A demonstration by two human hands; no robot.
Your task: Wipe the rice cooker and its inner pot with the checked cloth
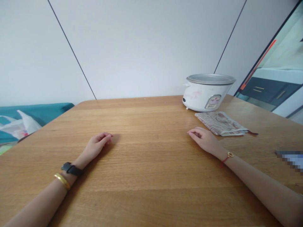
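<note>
My left hand [97, 145] rests on the wooden table [146, 176], its fingers curled in loosely with nothing seen in them. On the right, my right hand [205, 140] also lies on the tabletop, fingers bent and thumb against them, holding nothing that shows. Just beyond it is a folded checked cloth [219, 122] with a dark reddish strap sticking out at its right end. Behind the cloth stands a white rice cooker [201, 96] without a lid. Its inside is mostly hidden by the low angle.
A pale wall [142, 47] rises behind the table's far edge. At the left are a teal seat [50, 112] and a white plastic bag [26, 124]. A blurred-out object [292, 159] lies at the right edge. Dark cabinets [267, 91] show through an opening at the right.
</note>
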